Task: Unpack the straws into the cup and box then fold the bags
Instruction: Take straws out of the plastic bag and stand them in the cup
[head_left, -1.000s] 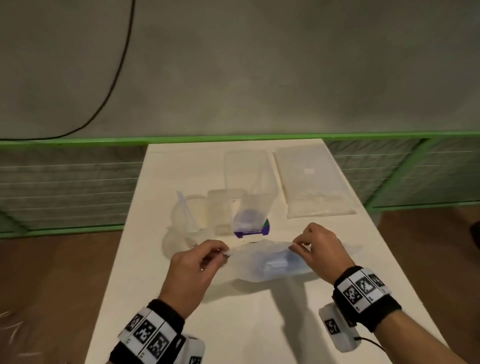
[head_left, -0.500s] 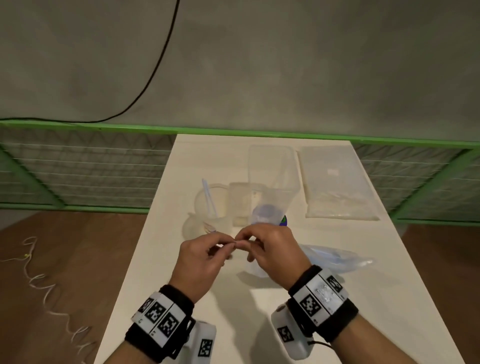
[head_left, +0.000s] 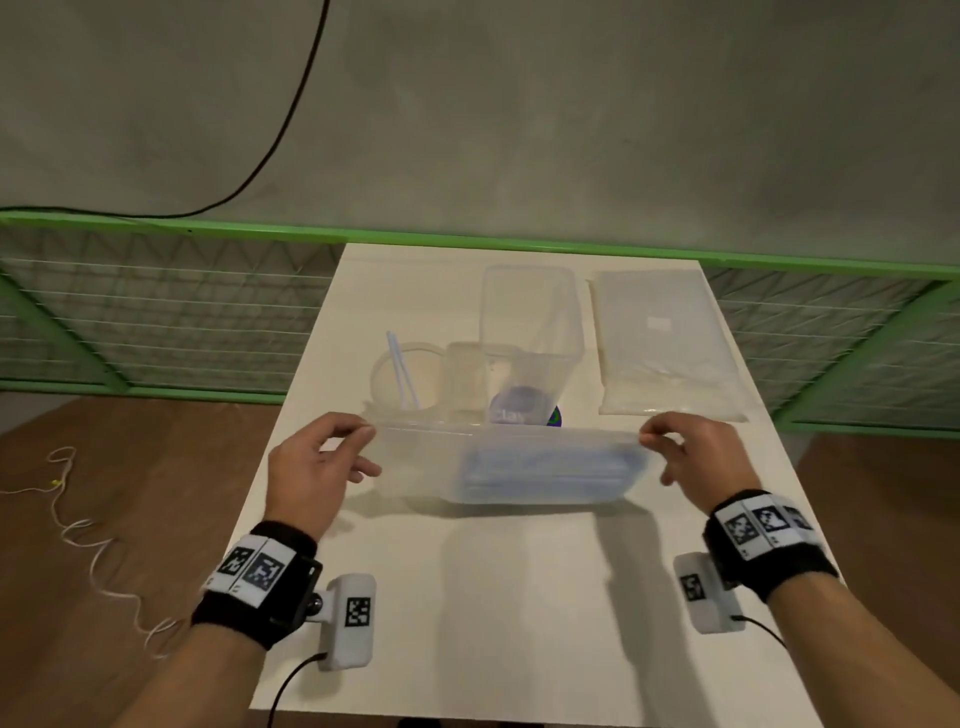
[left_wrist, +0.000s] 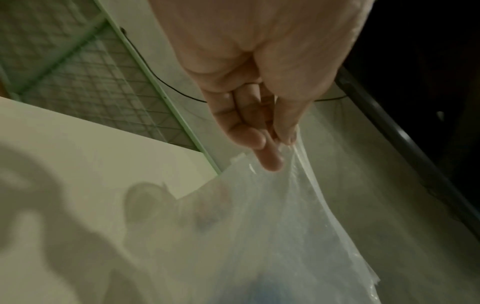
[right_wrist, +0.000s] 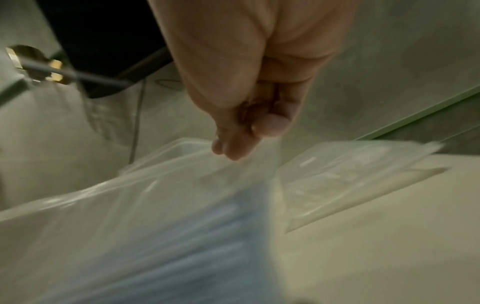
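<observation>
Fingertips of the left hand pinch the left top corner of the clear bag, thumb against forefinger closed tight on the film, as the left wrist view shows, with the other fingers loosely curled beneath. From that grip the bag runs rightward, its long axis stretched level across the desk and held just above it, and the bundle of blue straws lies lengthwise in its lower right part, nearer the right hand. That hand pinches the opposite top corner in the same closed way. Beyond the bag stand the cup, with a straw or two in it, and the tall clear box; a second bag lies flat to the right. Judging by this, the bag's mouth must next be turned toward cup or box.
</observation>
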